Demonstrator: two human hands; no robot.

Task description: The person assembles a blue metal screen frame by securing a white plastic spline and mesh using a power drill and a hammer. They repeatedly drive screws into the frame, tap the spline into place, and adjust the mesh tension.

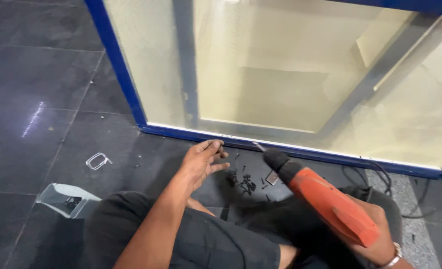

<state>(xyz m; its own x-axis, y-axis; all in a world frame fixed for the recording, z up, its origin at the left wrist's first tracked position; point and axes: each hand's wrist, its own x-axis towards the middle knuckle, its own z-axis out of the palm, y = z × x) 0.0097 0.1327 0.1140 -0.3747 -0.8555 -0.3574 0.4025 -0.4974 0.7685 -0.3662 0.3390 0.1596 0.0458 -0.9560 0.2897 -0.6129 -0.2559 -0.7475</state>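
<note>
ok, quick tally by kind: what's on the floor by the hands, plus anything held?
Drill, in right hand: 1
Screw pile, by left hand: 1, screws too small to count
Wire clip: 1
Grey box: 1
Metal plate: 1
Total: 5

A small open grey-white box (67,200) holding dark bits lies tilted on the dark floor at lower left.

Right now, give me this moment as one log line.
left hand: open, above screws | right hand: holds orange drill | bit near blue frame
</note>
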